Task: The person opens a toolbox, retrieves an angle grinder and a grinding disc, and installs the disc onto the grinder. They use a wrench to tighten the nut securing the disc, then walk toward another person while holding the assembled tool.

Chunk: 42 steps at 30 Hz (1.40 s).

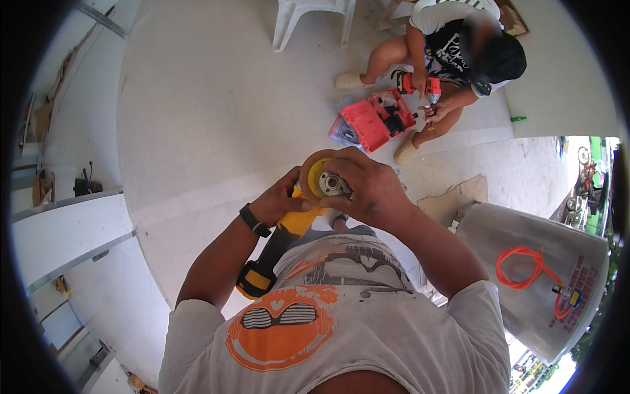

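In front of my chest is a yellow and black angle grinder [295,221], its battery end pointing down toward my shirt. My left hand [279,198] is closed around its head, with the thumb near the disc. A round brown disc with a yellow centre [314,178] sits at the head. Over the disc's middle, the fingers of my right hand [375,189] curl around a silver flange nut [333,184]. Whether the nut is threaded on the spindle, I cannot tell.
Ahead on the right, a seated person [453,59] holds a red cordless drill [418,84] beside an open red tool case [374,120]. A white plastic chair [315,16] stands at the far side. To my right are a metal drum [482,230] with an orange hose [525,284] and flattened cardboard [453,197].
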{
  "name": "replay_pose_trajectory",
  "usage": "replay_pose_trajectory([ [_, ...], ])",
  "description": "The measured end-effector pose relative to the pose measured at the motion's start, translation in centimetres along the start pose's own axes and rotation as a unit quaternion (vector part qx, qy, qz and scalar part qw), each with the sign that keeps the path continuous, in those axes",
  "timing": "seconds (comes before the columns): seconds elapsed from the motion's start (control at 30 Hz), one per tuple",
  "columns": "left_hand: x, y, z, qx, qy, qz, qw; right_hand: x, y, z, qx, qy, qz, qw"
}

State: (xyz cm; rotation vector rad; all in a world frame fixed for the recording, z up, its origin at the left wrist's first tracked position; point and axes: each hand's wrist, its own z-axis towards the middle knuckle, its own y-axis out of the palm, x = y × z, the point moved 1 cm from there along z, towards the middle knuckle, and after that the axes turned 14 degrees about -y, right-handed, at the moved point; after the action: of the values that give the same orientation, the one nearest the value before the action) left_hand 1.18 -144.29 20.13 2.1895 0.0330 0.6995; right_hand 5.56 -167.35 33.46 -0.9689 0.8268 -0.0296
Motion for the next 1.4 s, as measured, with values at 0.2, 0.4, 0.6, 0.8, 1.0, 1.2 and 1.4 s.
replay_pose_trajectory([
  [0.2, 0.1, -0.2, 0.0, 0.007, -0.010, 0.008, 1.000, 0.5, 0.7, 0.2, 0.006, 0.011, -0.002, 1.000],
  [0.4, -0.1, -0.5, 0.4, -0.005, -0.005, 0.005, 1.000, 0.7, 1.3, 0.0, 0.014, 0.024, -0.031, 0.999],
  [0.6, 0.1, -0.5, 0.4, -0.001, -0.013, 0.011, 1.000, 0.0, 1.2, 0.4, -0.006, 0.066, -0.080, 0.995],
  [0.8, -0.2, -0.8, 0.8, -0.009, -0.008, 0.015, 1.000, -0.6, -1.2, 0.9, -0.026, 0.006, -0.027, 0.999],
  [1.0, -0.1, -0.8, 0.7, -0.015, 0.002, 0.017, 1.000, 0.6, -2.2, 1.2, -0.125, 0.007, -0.010, 0.992],
  [1.2, 0.3, -0.3, 0.3, 0.007, -0.010, 0.029, 0.999, 0.8, -2.1, 1.1, -0.140, 0.000, -0.052, 0.989],
  [1.4, 0.3, -0.1, 0.1, 0.028, -0.017, 0.034, 0.999, 0.6, -1.3, 0.8, -0.149, 0.019, -0.101, 0.983],
])
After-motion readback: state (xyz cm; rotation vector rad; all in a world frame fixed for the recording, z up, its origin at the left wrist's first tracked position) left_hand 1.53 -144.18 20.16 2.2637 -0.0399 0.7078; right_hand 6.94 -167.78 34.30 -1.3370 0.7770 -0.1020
